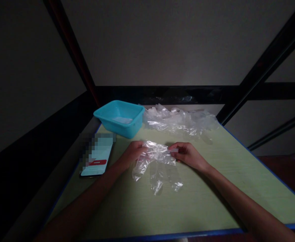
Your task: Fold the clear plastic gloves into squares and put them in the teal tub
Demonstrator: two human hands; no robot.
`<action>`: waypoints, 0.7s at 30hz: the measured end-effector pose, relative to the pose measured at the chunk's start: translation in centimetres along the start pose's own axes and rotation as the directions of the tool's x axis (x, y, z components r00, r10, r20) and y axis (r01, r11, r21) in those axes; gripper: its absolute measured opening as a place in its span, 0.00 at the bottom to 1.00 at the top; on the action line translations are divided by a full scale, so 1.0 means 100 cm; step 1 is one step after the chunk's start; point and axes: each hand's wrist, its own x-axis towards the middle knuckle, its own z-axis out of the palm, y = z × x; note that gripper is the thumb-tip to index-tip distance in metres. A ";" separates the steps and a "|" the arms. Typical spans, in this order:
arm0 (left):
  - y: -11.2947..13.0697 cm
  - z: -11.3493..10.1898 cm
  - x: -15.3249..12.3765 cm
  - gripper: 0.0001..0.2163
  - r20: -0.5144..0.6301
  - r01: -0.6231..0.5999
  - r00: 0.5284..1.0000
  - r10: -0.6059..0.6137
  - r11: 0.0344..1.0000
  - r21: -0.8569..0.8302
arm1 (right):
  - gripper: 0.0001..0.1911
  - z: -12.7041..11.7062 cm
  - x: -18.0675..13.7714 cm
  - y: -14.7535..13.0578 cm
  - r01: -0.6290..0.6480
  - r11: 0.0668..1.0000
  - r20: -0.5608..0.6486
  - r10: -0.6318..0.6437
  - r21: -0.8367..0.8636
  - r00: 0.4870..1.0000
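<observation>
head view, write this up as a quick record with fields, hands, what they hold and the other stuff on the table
left hand: grips the left side of the clear plastic glove
right hand: pinches the glove's right side
glove: thin, crinkled, finger-like parts spread towards the wearer
phone: left of the left hand, screen lit, partly pixelated
blue basin: beyond the left hand, something whitish inside, too unclear to name
plastic pile: clear, crumpled, right of the basin at the far side
table: pale green top, blue edge
</observation>
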 end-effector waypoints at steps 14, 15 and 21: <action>-0.020 0.011 -0.021 0.18 0.232 -0.562 0.712 0.663 0.340 0.754 | 0.11 -0.006 -0.006 -0.001 0.001 0.998 0.074 0.004 -0.059 0.997; -0.020 0.013 -0.024 0.20 0.330 -0.619 0.692 0.643 0.291 0.730 | 0.12 -0.008 -0.007 0.000 -0.010 0.999 0.102 0.014 -0.047 0.995; -0.023 0.017 -0.029 0.29 0.603 -0.721 0.663 0.444 0.164 0.673 | 0.12 -0.022 -0.011 0.003 -0.044 0.999 0.226 0.040 0.016 0.973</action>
